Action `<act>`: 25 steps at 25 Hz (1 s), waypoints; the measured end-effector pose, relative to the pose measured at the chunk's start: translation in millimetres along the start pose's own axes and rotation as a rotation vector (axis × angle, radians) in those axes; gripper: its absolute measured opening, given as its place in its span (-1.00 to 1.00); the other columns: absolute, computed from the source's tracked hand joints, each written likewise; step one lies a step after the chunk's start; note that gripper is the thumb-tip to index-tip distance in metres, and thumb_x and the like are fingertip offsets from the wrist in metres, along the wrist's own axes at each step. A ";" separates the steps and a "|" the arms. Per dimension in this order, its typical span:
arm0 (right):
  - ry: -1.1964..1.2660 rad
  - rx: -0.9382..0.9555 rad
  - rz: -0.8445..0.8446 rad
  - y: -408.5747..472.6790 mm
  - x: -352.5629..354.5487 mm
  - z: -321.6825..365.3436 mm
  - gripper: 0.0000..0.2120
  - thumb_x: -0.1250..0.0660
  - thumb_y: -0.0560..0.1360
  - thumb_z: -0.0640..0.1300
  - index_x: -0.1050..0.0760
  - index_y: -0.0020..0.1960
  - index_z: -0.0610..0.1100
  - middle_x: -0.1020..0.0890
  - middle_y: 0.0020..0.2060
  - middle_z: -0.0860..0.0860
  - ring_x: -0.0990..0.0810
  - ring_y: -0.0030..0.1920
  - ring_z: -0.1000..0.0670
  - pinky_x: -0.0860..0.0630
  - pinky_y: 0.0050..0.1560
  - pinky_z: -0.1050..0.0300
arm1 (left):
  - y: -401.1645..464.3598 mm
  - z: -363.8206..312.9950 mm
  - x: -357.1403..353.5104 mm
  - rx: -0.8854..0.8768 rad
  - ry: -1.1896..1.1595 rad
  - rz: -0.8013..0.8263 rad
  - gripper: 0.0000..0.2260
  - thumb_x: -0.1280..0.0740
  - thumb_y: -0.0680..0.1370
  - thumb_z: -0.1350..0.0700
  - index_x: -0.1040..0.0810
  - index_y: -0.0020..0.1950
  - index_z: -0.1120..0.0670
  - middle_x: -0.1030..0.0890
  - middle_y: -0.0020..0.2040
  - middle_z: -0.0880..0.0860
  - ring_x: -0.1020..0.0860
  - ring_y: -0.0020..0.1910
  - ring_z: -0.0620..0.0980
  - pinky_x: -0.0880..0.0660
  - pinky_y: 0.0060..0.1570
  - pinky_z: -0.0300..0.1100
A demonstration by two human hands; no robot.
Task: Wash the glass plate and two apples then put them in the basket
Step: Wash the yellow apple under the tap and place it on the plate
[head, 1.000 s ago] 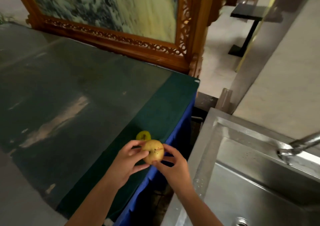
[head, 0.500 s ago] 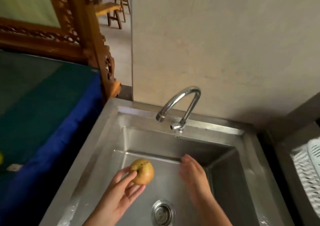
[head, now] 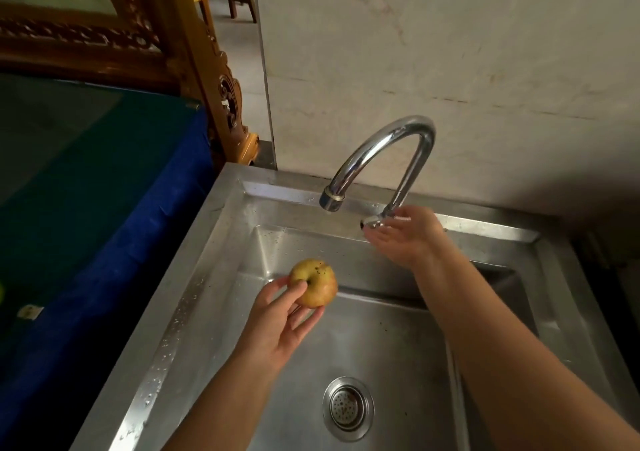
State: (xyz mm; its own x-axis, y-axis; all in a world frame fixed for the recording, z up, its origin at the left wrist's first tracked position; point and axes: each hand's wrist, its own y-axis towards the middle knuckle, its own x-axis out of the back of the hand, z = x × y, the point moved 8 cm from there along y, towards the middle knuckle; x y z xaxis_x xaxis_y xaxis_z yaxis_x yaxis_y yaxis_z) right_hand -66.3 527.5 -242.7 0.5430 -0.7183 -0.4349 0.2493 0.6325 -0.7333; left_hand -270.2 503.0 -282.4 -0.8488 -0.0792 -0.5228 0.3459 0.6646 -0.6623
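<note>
Writing: none readable; a small white tag (head: 30, 311) on the blue-draped worktop (head: 104, 242) is too blurred to read.
Left hand (head: 277, 326): fingers curled round a round yellow-green apple with a reddish blush (head: 313, 283), held above the stainless steel sink basin (head: 398, 364), below and left of the spout.
Right hand (head: 401, 236): fingers fairly straight, touching the lever at the foot of the curved chrome tap (head: 388, 152).

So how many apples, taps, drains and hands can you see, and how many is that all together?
Apples: 1, the yellow apple held by the left hand over the sink
Taps: 1, the curved tap
Drains: 1, the drain
Hands: 2, the left hand and the right hand, which is at the tap's handle
Total: 5
</note>
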 end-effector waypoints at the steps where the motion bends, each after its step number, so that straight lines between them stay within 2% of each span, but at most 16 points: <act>1: 0.030 0.010 0.013 -3.7 -4.9 5.6 -0.54 -0.03 0.56 -0.23 -0.14 0.44 -0.34 -0.26 0.43 -0.32 -0.33 0.39 -0.26 -0.33 0.34 -0.05 | 2.2 -2.2 -2.3 -0.004 0.004 -0.012 -0.84 -0.31 0.49 0.26 -0.48 0.05 0.09 -0.69 -0.12 0.11 -0.69 -0.19 -0.01 -0.62 -0.37 -0.19; 3: -0.027 0.056 -0.003 -9.7 0.8 -1.1 -0.60 -0.05 0.57 -0.21 -0.23 0.39 -0.25 -0.32 0.40 -0.30 -0.40 0.35 -0.24 -0.38 0.25 -0.11 | 5.3 -5.7 -9.2 -0.002 0.013 -0.029 -0.87 -0.31 0.49 0.26 -0.48 0.00 0.08 -0.63 -0.07 0.13 -0.63 -0.12 0.02 -0.62 -0.37 -0.18; 5: -0.238 0.050 -0.018 -11.7 16.8 -30.0 -0.68 -0.11 0.57 -0.14 -0.35 0.29 -0.20 -0.45 0.32 -0.24 -0.51 0.22 -0.19 -0.47 0.06 -0.12 | 6.7 -9.3 -15.2 0.011 0.018 -0.042 -0.90 -0.32 0.49 0.25 -0.50 -0.05 0.07 -0.61 -0.09 0.14 -0.60 -0.12 0.04 -0.64 -0.36 -0.15; 9: -0.583 -0.112 0.116 -18.1 17.6 -83.9 -0.60 -0.23 0.50 0.09 -0.50 0.14 -0.20 -0.61 0.03 -0.17 -0.65 -0.20 -0.07 -0.58 -0.32 0.11 | 7.4 -20.1 -13.9 0.023 0.082 -0.088 -0.84 -0.38 0.46 0.19 -0.53 0.03 0.07 -0.58 -0.03 0.17 -0.59 -0.11 0.07 -0.64 -0.31 -0.10; 12: -0.608 -0.159 0.193 -21.6 0.9 -93.5 -0.52 -0.22 0.46 0.24 -0.53 -0.05 -0.20 -0.66 -0.24 -0.12 -0.64 -0.44 0.01 -0.56 -0.44 0.23 | 5.9 -29.2 -11.7 -0.048 0.117 -0.072 -0.84 -0.37 0.47 0.20 -0.50 0.02 0.06 -0.58 0.04 0.21 -0.62 -0.10 0.08 -0.65 -0.30 -0.15; 15: -0.567 -0.160 0.240 -22.2 -13.3 -92.8 -0.51 -0.26 0.44 0.24 -0.51 -0.07 -0.23 -0.67 -0.45 -0.07 -0.64 -0.47 0.03 -0.57 -0.48 0.26 | 3.0 -37.8 -14.2 -0.156 0.205 -0.027 -0.73 -0.37 0.47 0.22 -0.48 0.16 0.09 -0.61 0.07 0.18 -0.64 -0.07 0.05 -0.63 -0.20 -0.18; 17: -0.506 -0.172 0.289 -23.8 -21.0 -92.4 -0.54 -0.30 0.45 0.17 -0.49 0.00 -0.25 -0.68 -0.41 -0.12 -0.67 -0.41 0.00 -0.60 -0.43 0.24 | 0.4 -44.7 -13.4 -0.225 0.256 -0.005 -0.67 -0.36 0.47 0.23 -0.47 0.21 0.06 -0.63 0.08 0.16 -0.66 -0.05 0.02 -0.62 -0.17 -0.18; 19: -0.402 -0.206 0.347 -29.2 -25.0 -94.8 -0.59 -0.33 0.45 0.10 -0.48 0.05 -0.26 -0.66 -0.29 -0.17 -0.69 -0.34 -0.03 -0.63 -0.38 0.22 | -3.1 -49.4 -16.2 -0.285 0.321 0.078 -0.67 -0.34 0.47 0.25 -0.50 0.20 0.01 -0.65 0.09 0.14 -0.67 -0.03 -0.01 -0.61 -0.19 -0.24; 21: -0.318 -0.182 0.386 -34.0 -25.0 -94.6 -0.63 -0.38 0.42 0.04 -0.51 0.05 -0.24 -0.64 -0.19 -0.18 -0.69 -0.27 -0.04 -0.65 -0.32 0.21 | -5.6 -46.9 -22.1 -0.264 0.337 0.190 -0.69 -0.35 0.46 0.14 -0.52 0.20 -0.05 -0.66 0.10 0.09 -0.65 0.05 -0.03 -0.60 -0.12 -0.25; 23: -0.369 -0.004 0.421 -35.8 -26.6 -85.7 -0.65 -0.43 0.37 -0.07 -0.53 0.11 -0.16 -0.63 -0.07 -0.12 -0.68 -0.18 0.00 -0.65 -0.17 0.21 | -4.3 -43.1 -20.5 -0.189 0.291 0.183 -0.65 -0.36 0.38 -0.04 -0.54 0.16 -0.06 -0.69 0.02 0.07 -0.66 0.01 -0.04 -0.61 -0.11 -0.19; 25: -0.675 0.307 0.405 -40.7 -29.1 -70.0 -0.50 -0.49 0.33 -0.20 -0.48 0.25 -0.04 -0.59 0.08 -0.02 -0.63 -0.03 0.03 -0.60 0.00 0.18 | -2.2 -41.3 -15.8 -0.135 0.294 0.131 -0.65 -0.38 0.31 -0.08 -0.54 0.06 -0.03 -0.72 -0.14 0.07 -0.69 -0.12 -0.04 -0.63 -0.23 -0.16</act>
State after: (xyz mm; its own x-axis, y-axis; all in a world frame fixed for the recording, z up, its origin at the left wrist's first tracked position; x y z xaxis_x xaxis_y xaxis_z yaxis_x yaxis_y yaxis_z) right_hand -148.3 502.3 -236.8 0.9757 -0.1532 -0.1567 0.0856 0.9246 -0.3712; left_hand -274.1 533.5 -250.6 -0.8862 0.2176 -0.4089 0.4204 0.7486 -0.5127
